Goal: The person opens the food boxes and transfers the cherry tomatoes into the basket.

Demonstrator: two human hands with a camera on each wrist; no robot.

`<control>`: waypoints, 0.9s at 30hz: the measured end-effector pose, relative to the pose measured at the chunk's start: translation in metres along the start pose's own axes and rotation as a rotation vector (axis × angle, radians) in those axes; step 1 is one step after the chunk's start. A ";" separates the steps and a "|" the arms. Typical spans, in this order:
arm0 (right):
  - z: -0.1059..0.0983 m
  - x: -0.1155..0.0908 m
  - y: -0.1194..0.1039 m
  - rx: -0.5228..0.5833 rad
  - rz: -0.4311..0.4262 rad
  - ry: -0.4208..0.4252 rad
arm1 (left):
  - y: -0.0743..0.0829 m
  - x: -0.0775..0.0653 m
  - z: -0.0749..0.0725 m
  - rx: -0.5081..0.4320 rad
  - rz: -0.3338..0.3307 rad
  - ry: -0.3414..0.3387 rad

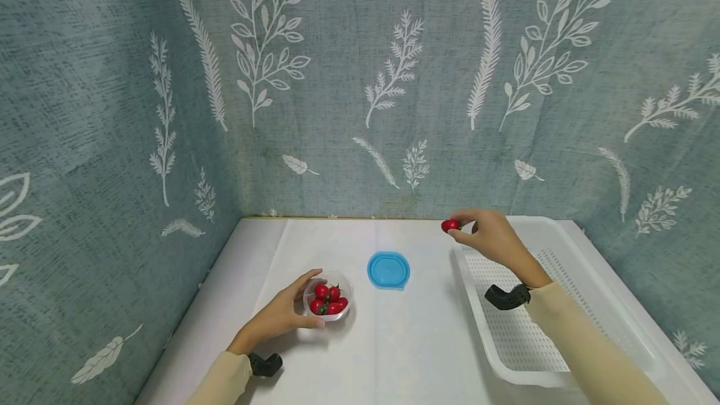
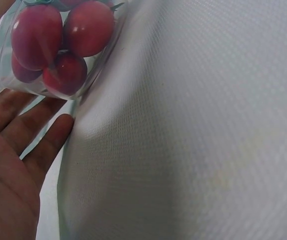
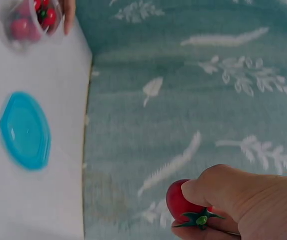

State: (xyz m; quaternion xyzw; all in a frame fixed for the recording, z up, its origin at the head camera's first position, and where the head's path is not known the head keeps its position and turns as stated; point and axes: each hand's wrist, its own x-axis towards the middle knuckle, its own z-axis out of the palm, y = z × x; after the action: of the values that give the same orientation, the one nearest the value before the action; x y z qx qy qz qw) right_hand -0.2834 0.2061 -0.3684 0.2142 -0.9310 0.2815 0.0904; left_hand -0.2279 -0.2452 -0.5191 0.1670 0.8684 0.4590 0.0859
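Observation:
In the head view my left hand point(image 1: 281, 311) holds a small clear plastic container point(image 1: 350, 297) on the white table, thumb at the near side and fingers round the far side. Several red cherry tomatoes point(image 1: 332, 309) with green stems lie inside it; the left wrist view shows these tomatoes point(image 2: 88, 29) through the clear wall. My right hand point(image 1: 495, 239) is raised over the far left corner of a white basket and pinches a red cherry tomato point(image 1: 450, 225) between thumb and fingers. Its green calyx faces the camera in the right wrist view, where the thumb covers part of the tomato point(image 3: 178, 200).
A blue plastic lid point(image 1: 389, 270) lies on the table point(image 1: 416, 342) between the hands. The large white perforated basket point(image 1: 495, 364) stands on the right, partly under my right forearm. Green-grey patterned cloth point(image 1: 349, 80) hangs behind and at the sides.

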 end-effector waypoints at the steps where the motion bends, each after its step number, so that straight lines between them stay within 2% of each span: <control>1: -0.003 -0.002 0.005 -0.003 0.007 0.006 | 0.000 0.000 0.000 0.000 0.000 -0.001; 14: -0.029 -0.027 0.063 -0.036 0.142 0.010 | 0.001 0.000 0.000 -0.008 -0.012 -0.005; 27: -0.034 -0.044 0.117 -0.080 0.254 -0.024 | 0.001 0.000 0.000 -0.014 -0.007 -0.001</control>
State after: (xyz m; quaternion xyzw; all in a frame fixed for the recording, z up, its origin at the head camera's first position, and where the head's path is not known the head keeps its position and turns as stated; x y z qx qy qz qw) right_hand -0.2947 0.3282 -0.4099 0.0943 -0.9621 0.2507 0.0512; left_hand -0.2279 -0.2452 -0.5184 0.1634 0.8656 0.4649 0.0892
